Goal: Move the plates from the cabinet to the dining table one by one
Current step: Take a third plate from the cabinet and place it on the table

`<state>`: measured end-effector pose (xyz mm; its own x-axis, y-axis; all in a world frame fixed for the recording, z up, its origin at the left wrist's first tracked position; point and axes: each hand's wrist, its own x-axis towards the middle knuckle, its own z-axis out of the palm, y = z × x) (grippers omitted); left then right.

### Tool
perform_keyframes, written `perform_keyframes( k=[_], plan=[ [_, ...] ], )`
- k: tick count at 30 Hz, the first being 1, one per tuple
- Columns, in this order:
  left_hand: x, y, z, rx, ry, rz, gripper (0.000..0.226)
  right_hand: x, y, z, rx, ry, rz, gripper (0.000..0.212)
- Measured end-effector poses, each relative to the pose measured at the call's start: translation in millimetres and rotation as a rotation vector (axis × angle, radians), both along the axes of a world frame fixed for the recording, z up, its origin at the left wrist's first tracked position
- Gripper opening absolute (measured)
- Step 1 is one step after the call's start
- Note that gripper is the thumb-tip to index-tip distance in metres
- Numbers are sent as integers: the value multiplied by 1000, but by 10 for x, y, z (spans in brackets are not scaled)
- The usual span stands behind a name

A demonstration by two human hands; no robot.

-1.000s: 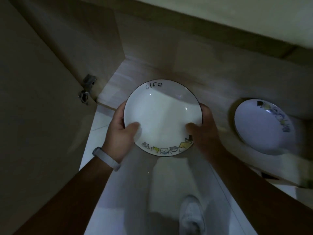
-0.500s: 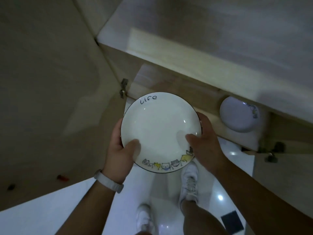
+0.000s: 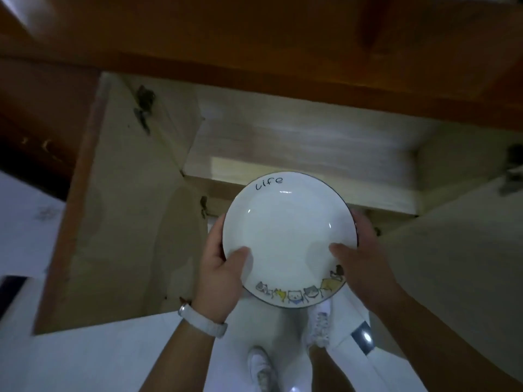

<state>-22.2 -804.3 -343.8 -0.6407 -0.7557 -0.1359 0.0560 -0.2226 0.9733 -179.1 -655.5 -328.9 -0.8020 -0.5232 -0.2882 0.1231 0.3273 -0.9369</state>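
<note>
Left hand (image 3: 219,274) and right hand (image 3: 358,260) each clamp opposite rims of the cat-print plate (image 3: 288,239), thumbs on top; level, likely so it won't slip clear of the open cabinet (image 3: 311,154)

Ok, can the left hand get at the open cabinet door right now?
Probably not yet: the left hand and right hand both grip the plate. The door stands open just left of it, nothing between.
</note>
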Motion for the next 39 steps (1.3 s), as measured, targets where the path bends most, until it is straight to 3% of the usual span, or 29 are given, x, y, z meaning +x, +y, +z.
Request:
perform_keyframes(
  k=[9,16,39],
  plan=[
    [-113,558,1130,-17,60,-165,62,161,762,1208,25,61,-156,55],
    [-187,1184,1679,-84,79,-301,65,336,1573,1747,-37,50,-274,54],
    [-782,5060,2480,-177,155,-933,63,1131,5658,2418,-126,159,-961,59]
  ],
)
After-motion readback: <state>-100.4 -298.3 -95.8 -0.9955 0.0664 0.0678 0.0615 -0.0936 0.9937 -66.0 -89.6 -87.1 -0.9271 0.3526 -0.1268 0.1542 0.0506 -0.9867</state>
